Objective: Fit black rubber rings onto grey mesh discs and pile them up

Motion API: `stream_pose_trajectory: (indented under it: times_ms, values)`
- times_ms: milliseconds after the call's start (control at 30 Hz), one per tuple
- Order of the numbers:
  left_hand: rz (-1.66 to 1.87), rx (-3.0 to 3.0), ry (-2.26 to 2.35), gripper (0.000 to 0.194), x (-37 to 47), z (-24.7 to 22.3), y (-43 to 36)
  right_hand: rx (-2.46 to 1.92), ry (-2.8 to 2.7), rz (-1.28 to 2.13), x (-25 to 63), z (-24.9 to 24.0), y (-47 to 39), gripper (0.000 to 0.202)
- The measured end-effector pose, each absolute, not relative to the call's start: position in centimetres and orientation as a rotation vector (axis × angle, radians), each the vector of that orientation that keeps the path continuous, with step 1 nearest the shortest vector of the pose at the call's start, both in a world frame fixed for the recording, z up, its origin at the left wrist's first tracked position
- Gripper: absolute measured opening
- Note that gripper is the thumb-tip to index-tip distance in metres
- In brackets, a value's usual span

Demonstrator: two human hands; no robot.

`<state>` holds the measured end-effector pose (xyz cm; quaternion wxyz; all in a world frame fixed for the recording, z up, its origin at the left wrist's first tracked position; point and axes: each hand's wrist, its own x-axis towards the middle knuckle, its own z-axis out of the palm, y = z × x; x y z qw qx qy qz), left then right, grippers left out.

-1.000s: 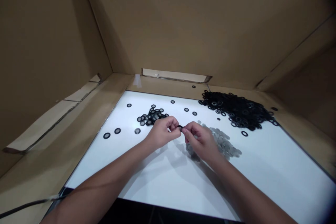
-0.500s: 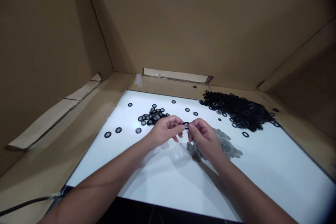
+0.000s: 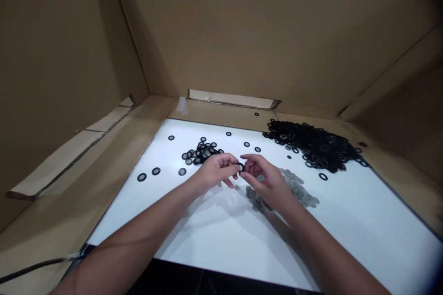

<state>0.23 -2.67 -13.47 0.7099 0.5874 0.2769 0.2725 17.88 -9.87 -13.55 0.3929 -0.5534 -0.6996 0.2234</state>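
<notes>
A black rubber ring washer (image 3: 241, 167) is pinched between the thumb and fingers of my left hand (image 3: 219, 169), above the white board. My right hand (image 3: 265, 177) is beside it, index finger stretched out and apart from the thumb. The right thumb tip is at the ring's lower edge; whether it touches I cannot tell. Under and behind my right hand lies a pile of grey translucent discs (image 3: 304, 193). A small grey spot, perhaps one disc (image 3: 236, 187), shows below my left fingers. Behind my left hand sits a heap of black rings with grey centres (image 3: 204, 151).
A large heap of black rings (image 3: 318, 145) covers the board's far right corner. Several ringed discs lie loose, one ringed disc (image 3: 142, 177) at the left. Cardboard walls (image 3: 242, 32) enclose the white board (image 3: 214, 235). A black cable (image 3: 38, 266) runs in at lower left.
My right fingers have opened from their pinch on the ring, the index finger lifting away. The ring has shifted slightly left and tilted in my left hand.
</notes>
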Motion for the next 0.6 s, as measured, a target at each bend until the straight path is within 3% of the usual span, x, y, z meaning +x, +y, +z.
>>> stream_pose_trajectory:
  times_ms: [100,600]
  values:
    - [0.558,1.287,0.594,0.017,0.22,-13.58,-2.58,-1.297,-1.946,0.464,18.30,-13.38,-9.86,0.036]
    - [0.524,1.232,0.601,0.020,0.61,-13.80,-2.94,-1.275,-1.882,0.303,17.38,-14.06,-9.82,0.015]
